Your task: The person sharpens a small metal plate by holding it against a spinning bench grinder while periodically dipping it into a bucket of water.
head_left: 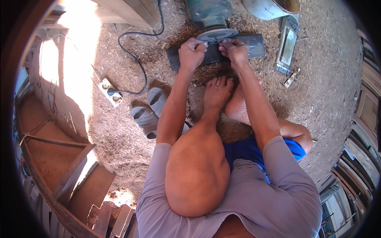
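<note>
A green motor body (208, 12) lies at the top middle, with a round grey grinding wheel (218, 35) at its near end. My left hand (192, 52) is closed in a pinch at the wheel's left near edge. On the other side, my right hand (235, 51) is closed with thumb and fingers together, close to the rim. A small dark piece seems to span the gap between my fingertips, but its kind is too small to make out. Beneath both hands a dark flat board (256, 44) rests on the ground.
A black cord (139, 63) runs to a white power strip (110, 92) at left. Grey slippers (146, 119) lie by my left forearm. At upper right are a whitish bucket (265, 8) and a long metal-framed tool (286, 45). Wooden panels (51, 154) line the left.
</note>
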`<state>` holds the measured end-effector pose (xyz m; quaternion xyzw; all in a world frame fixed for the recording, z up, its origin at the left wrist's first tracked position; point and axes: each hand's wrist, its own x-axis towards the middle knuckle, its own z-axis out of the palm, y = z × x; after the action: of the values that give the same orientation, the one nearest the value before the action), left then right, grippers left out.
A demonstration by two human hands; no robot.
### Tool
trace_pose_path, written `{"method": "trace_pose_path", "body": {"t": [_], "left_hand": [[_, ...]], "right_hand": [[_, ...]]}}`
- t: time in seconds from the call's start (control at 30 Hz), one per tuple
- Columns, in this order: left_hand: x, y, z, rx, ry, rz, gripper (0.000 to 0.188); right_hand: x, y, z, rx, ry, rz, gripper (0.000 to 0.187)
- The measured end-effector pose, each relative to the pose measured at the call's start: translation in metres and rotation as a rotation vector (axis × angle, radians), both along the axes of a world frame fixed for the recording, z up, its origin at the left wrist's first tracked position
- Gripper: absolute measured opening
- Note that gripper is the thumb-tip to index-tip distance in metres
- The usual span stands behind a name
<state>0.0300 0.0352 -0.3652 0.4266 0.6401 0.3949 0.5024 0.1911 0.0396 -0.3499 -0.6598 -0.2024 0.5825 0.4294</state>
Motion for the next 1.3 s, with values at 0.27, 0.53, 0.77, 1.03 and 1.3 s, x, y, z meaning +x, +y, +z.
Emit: {"method": "trace_pose_path", "body": {"t": [0.27,0.53,0.77,1.03,1.3], "left_hand": [[0.003,-0.002,0.003,0.027,-0.057,0.039,0.012],[0.003,-0.003,0.008,0.029,-0.191,0.092,0.008],[0.000,-0.002,0.009,0.006,-0.133,0.014,0.010],[-0.001,-0.001,0.005,0.012,-0.081,-0.022,0.011],[-0.002,-0.003,0.008,0.012,-0.182,0.043,0.009]], "right_hand": [[-0.004,-0.002,0.002,0.008,-0.021,-0.013,0.010],[-0.003,-0.003,0.002,0.057,-0.052,0.060,0.009],[0.007,-0.001,0.000,0.044,0.054,0.094,0.010],[0.004,-0.001,-0.003,0.029,0.086,0.038,0.010],[-0.005,-0.002,0.004,0.040,-0.010,0.057,0.014]]}}
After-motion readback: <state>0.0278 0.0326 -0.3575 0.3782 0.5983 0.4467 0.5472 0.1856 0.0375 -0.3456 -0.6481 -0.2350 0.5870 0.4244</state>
